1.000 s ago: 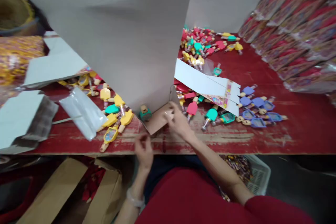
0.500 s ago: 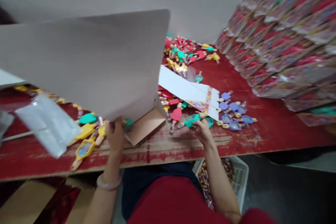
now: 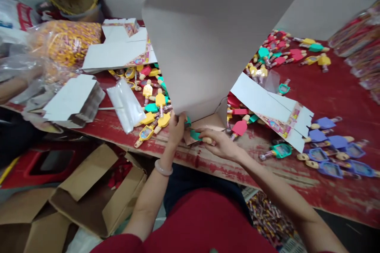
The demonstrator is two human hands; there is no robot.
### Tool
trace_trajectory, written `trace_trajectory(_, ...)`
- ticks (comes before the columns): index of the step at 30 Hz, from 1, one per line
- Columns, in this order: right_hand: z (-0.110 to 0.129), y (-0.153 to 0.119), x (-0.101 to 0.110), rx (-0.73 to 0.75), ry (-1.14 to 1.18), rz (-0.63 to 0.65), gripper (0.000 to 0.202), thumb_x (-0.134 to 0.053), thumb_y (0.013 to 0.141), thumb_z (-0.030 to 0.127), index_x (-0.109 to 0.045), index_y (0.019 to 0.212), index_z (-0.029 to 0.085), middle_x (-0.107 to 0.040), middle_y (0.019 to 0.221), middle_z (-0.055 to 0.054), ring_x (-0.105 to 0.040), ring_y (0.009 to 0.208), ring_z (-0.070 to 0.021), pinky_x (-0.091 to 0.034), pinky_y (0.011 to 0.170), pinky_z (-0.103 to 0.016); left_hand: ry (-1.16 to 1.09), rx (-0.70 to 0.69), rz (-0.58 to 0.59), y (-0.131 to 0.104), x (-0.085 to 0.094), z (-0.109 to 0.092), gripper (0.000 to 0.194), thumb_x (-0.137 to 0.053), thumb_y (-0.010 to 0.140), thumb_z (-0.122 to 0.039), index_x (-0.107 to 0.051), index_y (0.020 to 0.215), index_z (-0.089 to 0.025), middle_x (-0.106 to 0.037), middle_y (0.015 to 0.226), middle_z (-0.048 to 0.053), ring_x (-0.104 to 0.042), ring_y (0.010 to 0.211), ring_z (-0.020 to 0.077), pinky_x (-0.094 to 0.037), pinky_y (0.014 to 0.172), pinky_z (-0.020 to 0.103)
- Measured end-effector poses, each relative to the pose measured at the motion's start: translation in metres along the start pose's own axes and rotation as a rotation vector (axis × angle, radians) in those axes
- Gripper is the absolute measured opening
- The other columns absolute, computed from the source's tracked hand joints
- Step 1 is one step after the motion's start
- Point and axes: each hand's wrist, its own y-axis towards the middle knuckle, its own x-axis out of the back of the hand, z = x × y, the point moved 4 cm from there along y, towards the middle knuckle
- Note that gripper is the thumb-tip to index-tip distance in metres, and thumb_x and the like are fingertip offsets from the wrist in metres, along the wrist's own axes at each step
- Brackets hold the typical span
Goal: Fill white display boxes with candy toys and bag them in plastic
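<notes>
Hands (image 3: 219, 143) now both at box (image 3: 202, 67)

The right hand (image 3: 221, 145) holds one green toy (image 3: 195, 135) at the near end of the box (image 3: 202, 55), whose left side is beside the left hand (image 3: 177, 130).

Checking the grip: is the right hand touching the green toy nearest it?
Touching: head view shows the right hand gripping the green toy by its pale end.
</notes>
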Motion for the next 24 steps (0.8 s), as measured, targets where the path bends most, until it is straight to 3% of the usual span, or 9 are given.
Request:
trace_trajectory(4,0.0,0.0,-0.002,0.12,0.006,0.154,0.022,-0.048,0.079,0.011,-0.062,0.092,0.023,-0.069,0.131,-0.01,-0.064,0.122,-0.0206,-0.051,0.103,-0.038,-0.013,0.001,0.013,0.001,0.0,0.001,0.023,-0.064,0.092,-0.043,-0.055,0.089,-0.022,-0.05,0.069,-0.005,-0.047,0.063,0.0112,-0.042,0.061,0.024)
trace_trajectory(7,0.007,-0.004,-0.009,0.218,-0.078,0.205,0.026,-0.045,0.075,0.005,-0.057,0.091,0.023,-0.067,0.127,-0.011,-0.061,0.122,-0.0213,-0.05,0.101,-0.037,-0.015,0.005,0.036,0.002,0.0,0.0,0.024,-0.064,0.092,-0.044,-0.054,0.087,-0.022,-0.048,0.067,-0.005,-0.046,0.061,0.0112,-0.041,0.059,0.024)
trace_trajectory(9,0.009,0.002,-0.012,0.192,-0.167,0.208,0.03,-0.045,0.074,0.003,-0.056,0.094,0.023,-0.068,0.117,-0.01,-0.063,0.109,-0.0216,-0.051,0.095,-0.037,-0.007,0.008,0.029,0.002,0.0,-0.001,0.024,-0.065,0.091,-0.043,-0.054,0.086,-0.022,-0.049,0.067,-0.005,-0.047,0.061,0.0113,-0.042,0.06,0.024)
trace_trajectory(12,0.006,0.028,-0.018,0.066,-0.269,0.144,0.031,-0.047,0.074,0.005,-0.054,0.099,0.022,-0.066,0.099,-0.007,-0.061,0.09,-0.022,-0.052,0.083,-0.035,-0.007,0.018,0.017,0.002,0.0,-0.001,0.021,-0.065,0.09,-0.04,-0.055,0.086,-0.022,-0.049,0.068,-0.005,-0.048,0.062,0.0116,-0.044,0.062,0.024)
trace_trajectory(16,0.006,0.072,-0.046,-0.041,-0.447,-0.052,0.039,-0.055,0.071,0.01,-0.053,0.109,0.016,-0.061,0.113,-0.016,-0.057,0.105,-0.0303,-0.051,0.089,-0.043,0.028,0.009,-0.028,0.002,0.004,-0.004,0.017,-0.064,0.087,-0.036,-0.056,0.082,-0.021,-0.053,0.072,-0.004,-0.05,0.07,0.0125,-0.046,0.068,0.025)
trace_trajectory(18,0.004,0.079,-0.058,-0.091,-0.471,-0.087,0.042,-0.057,0.074,0.012,-0.053,0.116,0.012,-0.06,0.119,-0.02,-0.057,0.109,-0.0318,-0.052,0.09,-0.044,0.058,0.023,-0.022,0.002,0.005,-0.005,0.02,-0.064,0.085,-0.036,-0.055,0.077,-0.021,-0.053,0.072,-0.004,-0.05,0.071,0.0126,-0.045,0.068,0.025)
trace_trajectory(20,-0.006,0.066,-0.054,-0.172,-0.433,-0.096,0.045,-0.057,0.079,0.014,-0.051,0.123,0.01,-0.06,0.122,-0.02,-0.059,0.108,-0.0296,-0.053,0.091,-0.042,0.101,0.059,-0.018,0.003,0.007,-0.005,0.022,-0.064,0.084,-0.037,-0.054,0.072,-0.02,-0.053,0.069,-0.004,-0.049,0.068,0.0125,-0.044,0.066,0.025)
trace_trajectory(21,-0.016,0.05,-0.043,-0.263,-0.416,-0.129,0.046,-0.056,0.082,0.017,-0.05,0.127,0.011,-0.061,0.123,-0.018,-0.061,0.107,-0.0274,-0.053,0.091,-0.04,0.121,0.075,-0.024,0.004,0.007,-0.005,0.024,-0.064,0.084,-0.037,-0.054,0.071,-0.02,-0.053,0.068,-0.004,-0.049,0.067,0.0125,-0.043,0.066,0.025)
trace_trajectory(24,-0.055,-0.035,0.027,-0.765,-0.47,-0.386,0.042,-0.043,0.096,0.026,-0.045,0.137,0.018,-0.061,0.128,-0.014,-0.063,0.113,-0.0244,-0.052,0.098,-0.04,0.117,0.098,-0.037,0.008,0.008,-0.002,0.025,-0.065,0.083,-0.042,-0.056,0.074,-0.02,-0.055,0.068,-0.004,-0.05,0.067,0.0128,-0.044,0.065,0.025)
